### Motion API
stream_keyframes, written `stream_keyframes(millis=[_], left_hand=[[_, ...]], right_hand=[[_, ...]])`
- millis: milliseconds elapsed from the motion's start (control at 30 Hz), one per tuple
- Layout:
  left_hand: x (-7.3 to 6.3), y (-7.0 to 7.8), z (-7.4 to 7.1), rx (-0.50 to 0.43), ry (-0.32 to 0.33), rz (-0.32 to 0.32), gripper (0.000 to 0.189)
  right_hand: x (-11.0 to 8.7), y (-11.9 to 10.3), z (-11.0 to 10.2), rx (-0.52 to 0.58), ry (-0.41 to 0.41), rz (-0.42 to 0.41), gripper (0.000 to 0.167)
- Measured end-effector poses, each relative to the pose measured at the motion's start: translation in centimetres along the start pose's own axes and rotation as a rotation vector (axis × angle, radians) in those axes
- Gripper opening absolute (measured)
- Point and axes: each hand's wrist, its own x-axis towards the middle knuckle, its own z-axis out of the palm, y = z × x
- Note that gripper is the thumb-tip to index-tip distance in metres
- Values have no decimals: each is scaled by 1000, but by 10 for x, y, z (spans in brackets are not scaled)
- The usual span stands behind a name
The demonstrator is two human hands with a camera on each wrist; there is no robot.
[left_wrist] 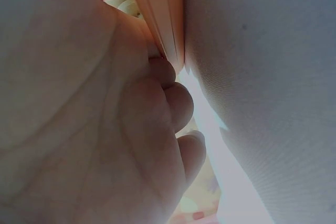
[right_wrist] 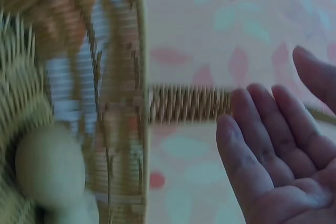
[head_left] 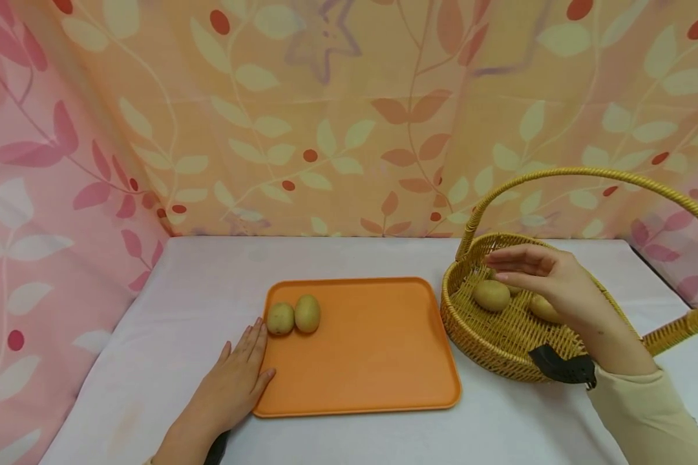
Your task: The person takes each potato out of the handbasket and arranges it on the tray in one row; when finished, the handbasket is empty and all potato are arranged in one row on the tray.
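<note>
An orange tray (head_left: 360, 349) lies on the table with two potatoes, one potato (head_left: 280, 318) near its upper left corner and another potato (head_left: 307, 314) right beside it. My left hand (head_left: 232, 374) rests along the tray's left edge, fingers straight, thumb over the rim. In the left wrist view its palm and fingertips (left_wrist: 181, 106) are against the tray's side (left_wrist: 163, 19). Over the wicker basket (head_left: 488, 352) hovers my right hand (head_left: 538, 278), holding nothing, its fingers loosely extended. Inside the basket sit potatoes (head_left: 491, 295), partly hidden by that hand.
The basket's tall arched handle (head_left: 581, 172) rises at the right. A white cloth (head_left: 209, 271) covers the table. Floral fabric (head_left: 302, 129) hangs behind and at both sides. A black strap (head_left: 564, 368) is on the right wrist.
</note>
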Motion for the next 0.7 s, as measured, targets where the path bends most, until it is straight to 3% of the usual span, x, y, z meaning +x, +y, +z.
stream_keyframes(millis=[167,367,567,700], left_hand=[[0,0,1,-3,-7,-2,67],[-1,0,0,-12,-4,1,68],[0,-1,1,-7,17,3,67],[0,-1,2,-5,22,5,67]], right_hand=[[-6,9,-24,-85,36,39,29],[-11,21,-47,-62,45,52,29],[-16,28,-62,-374,143,182,27],[-19,32,-70,-416,173,241,30]])
